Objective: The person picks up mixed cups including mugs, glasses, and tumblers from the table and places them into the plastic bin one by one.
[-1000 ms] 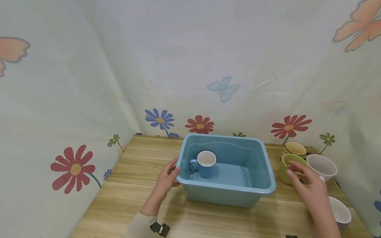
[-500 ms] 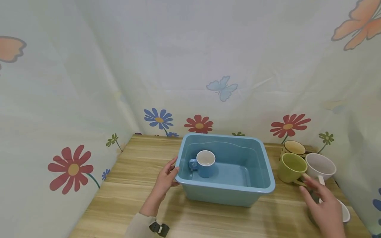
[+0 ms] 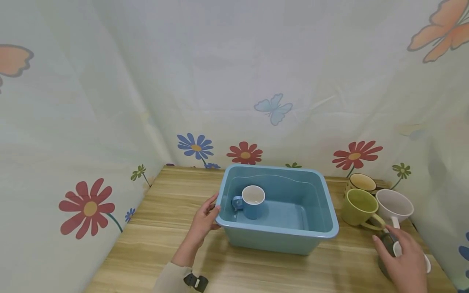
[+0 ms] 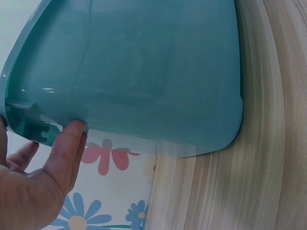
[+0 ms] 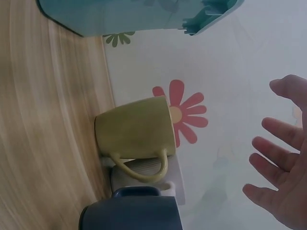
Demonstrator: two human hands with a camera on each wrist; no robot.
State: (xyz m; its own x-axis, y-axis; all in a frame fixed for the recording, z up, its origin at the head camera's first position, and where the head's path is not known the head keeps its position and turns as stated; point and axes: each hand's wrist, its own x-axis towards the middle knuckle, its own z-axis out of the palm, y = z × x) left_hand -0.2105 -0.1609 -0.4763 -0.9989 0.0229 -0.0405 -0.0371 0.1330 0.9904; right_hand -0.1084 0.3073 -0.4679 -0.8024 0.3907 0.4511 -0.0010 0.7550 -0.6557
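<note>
A light blue plastic tub [image 3: 278, 230] stands mid-table, with a blue mug [image 3: 253, 209] upright inside near its left end. My left hand [image 3: 202, 221] holds the tub's left rim; the left wrist view has its fingers against the outer wall. Over a dark grey-blue mug [image 5: 134, 213] at the table's right hovers my right hand [image 3: 407, 258], fingers spread and nothing held. That hand hides much of the dark mug in the head view. Just beyond stands a green mug [image 3: 353, 212], its handle pointing toward my right hand.
A whitish mug [image 3: 395, 208] with a white handle stands right of the green one. Behind them is a tan mug [image 3: 362, 183] with a dark rim. A flower-printed curtain [image 3: 293, 81] closes off the back and sides of the wood-grain table [image 3: 165, 203].
My right hand has drawn back from over the green mug to above the dark mug, uncovering the green mug's handle. The left hand and the tub stay in place.
</note>
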